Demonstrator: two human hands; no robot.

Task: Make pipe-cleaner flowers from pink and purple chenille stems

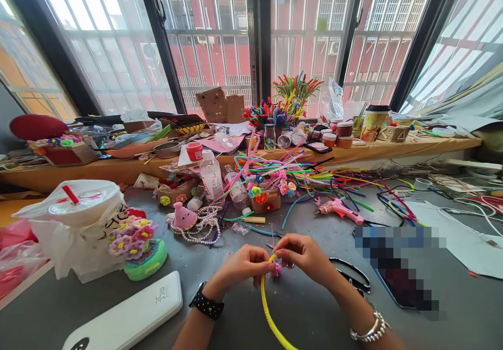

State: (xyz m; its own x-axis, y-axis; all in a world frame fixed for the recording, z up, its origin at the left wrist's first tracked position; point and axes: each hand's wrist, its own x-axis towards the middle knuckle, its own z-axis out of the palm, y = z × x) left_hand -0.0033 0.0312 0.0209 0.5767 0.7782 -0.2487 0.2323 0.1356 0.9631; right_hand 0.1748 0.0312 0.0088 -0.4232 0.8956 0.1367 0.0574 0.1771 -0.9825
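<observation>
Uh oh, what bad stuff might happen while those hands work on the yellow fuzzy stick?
The yellow fuzzy stick might slip: the left hand holds it near one end, with the right hand close by, and the rest curves loose.
The pink glue gun lies on the gray table; if it's hot, which I can't tell, a reach might burn.
The drink cup stands in a plastic bag on the left; a bump might tip it.
</observation>
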